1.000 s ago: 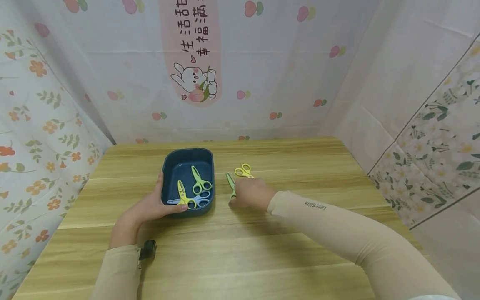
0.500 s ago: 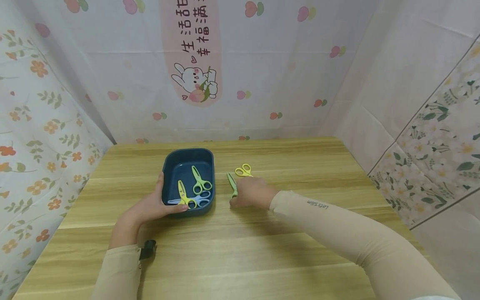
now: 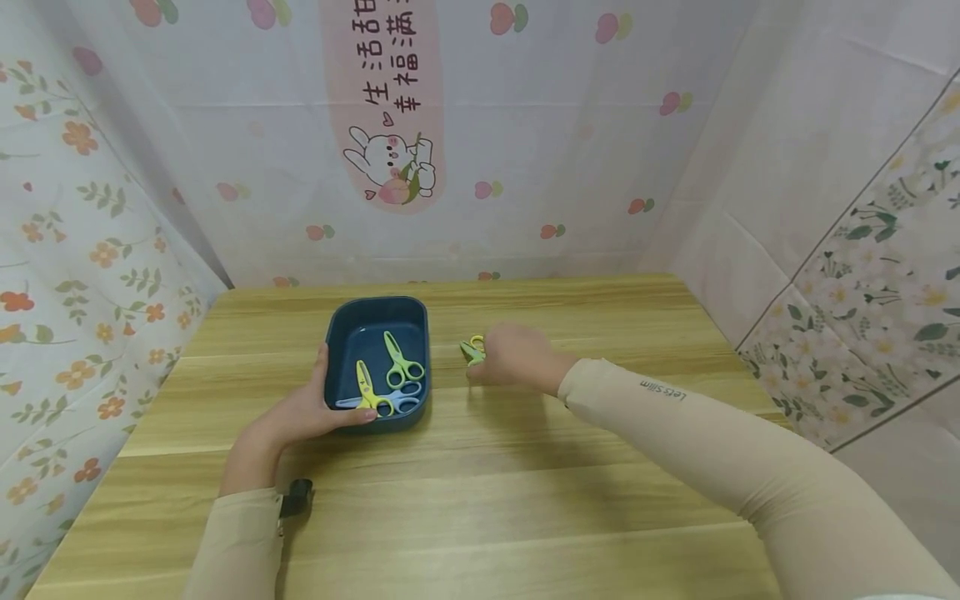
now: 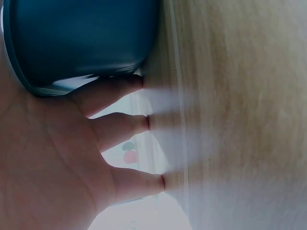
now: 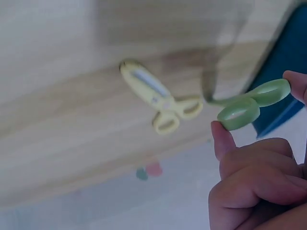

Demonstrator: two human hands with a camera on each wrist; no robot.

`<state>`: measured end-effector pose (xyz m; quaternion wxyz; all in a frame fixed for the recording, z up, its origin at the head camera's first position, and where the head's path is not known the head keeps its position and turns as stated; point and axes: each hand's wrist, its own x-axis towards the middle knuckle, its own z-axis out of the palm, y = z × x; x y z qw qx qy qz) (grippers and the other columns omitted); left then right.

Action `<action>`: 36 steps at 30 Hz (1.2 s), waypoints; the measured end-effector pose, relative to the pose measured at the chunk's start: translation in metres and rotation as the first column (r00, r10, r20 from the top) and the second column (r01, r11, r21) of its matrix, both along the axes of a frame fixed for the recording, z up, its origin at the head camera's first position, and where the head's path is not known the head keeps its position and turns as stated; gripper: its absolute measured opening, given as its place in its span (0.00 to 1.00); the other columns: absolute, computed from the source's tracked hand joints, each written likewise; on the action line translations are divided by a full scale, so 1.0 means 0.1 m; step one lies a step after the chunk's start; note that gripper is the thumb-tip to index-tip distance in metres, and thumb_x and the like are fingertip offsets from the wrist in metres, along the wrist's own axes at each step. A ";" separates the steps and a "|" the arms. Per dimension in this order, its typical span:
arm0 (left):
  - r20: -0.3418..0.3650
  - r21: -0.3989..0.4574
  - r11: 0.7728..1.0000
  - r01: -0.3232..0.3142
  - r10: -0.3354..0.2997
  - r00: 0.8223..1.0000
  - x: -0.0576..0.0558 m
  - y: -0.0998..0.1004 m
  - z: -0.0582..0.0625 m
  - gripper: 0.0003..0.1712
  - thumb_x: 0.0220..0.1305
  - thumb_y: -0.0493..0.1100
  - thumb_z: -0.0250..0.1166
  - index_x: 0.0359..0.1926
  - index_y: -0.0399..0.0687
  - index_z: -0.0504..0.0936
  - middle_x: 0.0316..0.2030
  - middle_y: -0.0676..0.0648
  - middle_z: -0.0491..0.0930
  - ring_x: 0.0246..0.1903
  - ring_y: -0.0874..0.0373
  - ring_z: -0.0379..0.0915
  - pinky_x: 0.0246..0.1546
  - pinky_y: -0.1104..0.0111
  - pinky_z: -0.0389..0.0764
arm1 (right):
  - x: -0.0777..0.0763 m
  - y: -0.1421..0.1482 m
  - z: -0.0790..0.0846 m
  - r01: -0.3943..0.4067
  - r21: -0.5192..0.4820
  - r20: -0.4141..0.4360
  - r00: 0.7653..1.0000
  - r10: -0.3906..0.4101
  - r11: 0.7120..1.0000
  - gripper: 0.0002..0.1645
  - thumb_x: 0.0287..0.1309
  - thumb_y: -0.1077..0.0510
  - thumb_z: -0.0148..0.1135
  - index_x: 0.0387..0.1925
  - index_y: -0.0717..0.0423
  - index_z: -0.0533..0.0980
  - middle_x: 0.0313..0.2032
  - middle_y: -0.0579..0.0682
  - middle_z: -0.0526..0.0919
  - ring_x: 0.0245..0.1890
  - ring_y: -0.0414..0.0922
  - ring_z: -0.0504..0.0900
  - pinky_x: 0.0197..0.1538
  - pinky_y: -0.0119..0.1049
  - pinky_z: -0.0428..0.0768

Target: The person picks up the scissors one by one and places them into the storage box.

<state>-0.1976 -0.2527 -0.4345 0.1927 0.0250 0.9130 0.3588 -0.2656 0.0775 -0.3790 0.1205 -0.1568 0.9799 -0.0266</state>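
Observation:
My right hand [image 3: 519, 358] pinches green scissors [image 5: 240, 114] by the handle loops, over the table right of the box; their tip end points away from the fingers. Beyond them lie yellow scissors [image 5: 152, 91] on the tabletop, mostly covered by the hand in the head view. My left hand [image 3: 303, 410] rests against the near left corner of a dark blue box [image 3: 378, 308], thumb along its front rim. Its other fingers [image 4: 129, 183] are straight and spread, tips down at the table. Inside the box are yellow scissors [image 3: 365, 385], green scissors [image 3: 403, 371] and blue scissors [image 3: 405, 400].
The wooden table [image 3: 480, 517] reaches back to a printed curtain [image 3: 525, 150]. Further patterned cloth hangs at the left [image 3: 82, 250] and right sides. A black strap mount [image 3: 296, 497] sticks out from the left wrist.
My right hand has lifted the green scissors from the table and moved slightly back and to the right with them. The left hand and the box have stayed in place.

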 end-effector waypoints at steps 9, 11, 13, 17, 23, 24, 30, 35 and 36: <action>-0.001 -0.003 1.000 0.002 -0.002 1.000 0.00 -0.01 -0.02 0.88 0.56 0.74 0.75 0.81 0.51 0.11 0.80 0.21 0.49 0.73 0.27 0.62 0.73 0.35 0.68 | -0.08 0.04 0.33 -0.007 -0.042 -0.031 0.999 0.005 0.999 0.35 0.57 0.36 0.67 0.08 0.44 0.59 0.13 0.38 0.51 0.16 0.38 0.52 0.22 0.34 0.49; -0.002 0.002 1.000 0.002 -0.002 1.000 0.00 -0.01 -0.02 0.88 0.56 0.74 0.75 0.81 0.51 0.11 0.80 0.21 0.49 0.73 0.28 0.62 0.73 0.35 0.68 | -0.10 0.03 0.40 -0.002 -0.039 -0.040 0.999 0.000 0.999 0.36 0.56 0.35 0.68 0.08 0.44 0.59 0.13 0.38 0.51 0.16 0.38 0.52 0.22 0.35 0.48; -0.001 0.003 1.000 0.000 0.000 1.000 0.00 -0.01 -0.02 0.88 0.56 0.73 0.75 0.81 0.51 0.11 0.80 0.20 0.49 0.73 0.27 0.62 0.73 0.35 0.68 | -0.11 0.02 0.46 0.004 -0.033 -0.046 0.999 -0.006 0.999 0.36 0.55 0.33 0.68 0.08 0.44 0.59 0.13 0.38 0.52 0.17 0.38 0.52 0.22 0.35 0.48; 0.002 0.005 1.000 -0.003 0.003 1.000 0.00 -0.01 -0.02 0.88 0.56 0.73 0.76 0.81 0.51 0.10 0.80 0.20 0.47 0.74 0.26 0.60 0.73 0.34 0.67 | -0.12 0.01 0.59 0.005 -0.032 -0.056 0.998 -0.007 0.999 0.36 0.57 0.34 0.67 0.08 0.44 0.59 0.14 0.38 0.53 0.16 0.38 0.51 0.22 0.35 0.49; 0.000 -0.003 1.000 -0.002 0.002 1.000 0.00 0.00 -0.02 0.89 0.55 0.74 0.76 0.81 0.51 0.10 0.80 0.20 0.47 0.74 0.26 0.60 0.73 0.34 0.67 | -0.12 0.02 0.73 -0.018 -0.034 -0.091 0.996 0.015 0.999 0.36 0.57 0.35 0.68 0.08 0.44 0.59 0.13 0.37 0.56 0.16 0.38 0.52 0.21 0.34 0.50; -0.001 -0.004 1.000 -0.002 0.002 1.000 0.00 0.00 -0.02 0.89 0.55 0.74 0.76 0.81 0.51 0.10 0.80 0.20 0.48 0.74 0.26 0.60 0.73 0.34 0.67 | -0.13 0.02 0.75 -0.022 -0.036 -0.094 0.995 0.018 0.999 0.35 0.57 0.36 0.68 0.09 0.44 0.59 0.13 0.37 0.57 0.16 0.38 0.52 0.21 0.34 0.49; -0.005 -0.008 1.000 -0.002 0.002 1.000 -0.01 0.00 -0.02 0.89 0.55 0.74 0.75 0.81 0.51 0.11 0.80 0.20 0.49 0.73 0.26 0.61 0.72 0.34 0.68 | -0.13 0.00 0.87 -0.017 -0.025 -0.112 0.994 0.014 1.000 0.26 0.57 0.33 0.70 0.23 0.50 0.80 0.23 0.43 0.80 0.19 0.39 0.65 0.22 0.35 0.60; -0.009 -0.023 1.000 0.002 -0.002 1.000 0.00 0.00 -0.02 0.88 0.55 0.74 0.75 0.81 0.50 0.11 0.81 0.20 0.47 0.75 0.24 0.60 0.72 0.34 0.68 | -0.12 -0.04 0.97 0.001 -0.022 -0.120 0.993 -0.003 1.000 0.29 0.57 0.30 0.71 0.42 0.49 0.85 0.38 0.45 0.85 0.30 0.44 0.79 0.27 0.40 0.75; -0.009 -0.025 1.000 0.003 -0.003 1.000 0.00 0.00 -0.02 0.88 0.55 0.75 0.75 0.81 0.50 0.11 0.81 0.20 0.46 0.75 0.23 0.59 0.72 0.34 0.68 | -0.12 -0.05 0.99 0.006 -0.022 -0.110 0.994 -0.009 1.000 0.27 0.57 0.30 0.71 0.34 0.49 0.84 0.32 0.44 0.81 0.28 0.43 0.77 0.27 0.39 0.73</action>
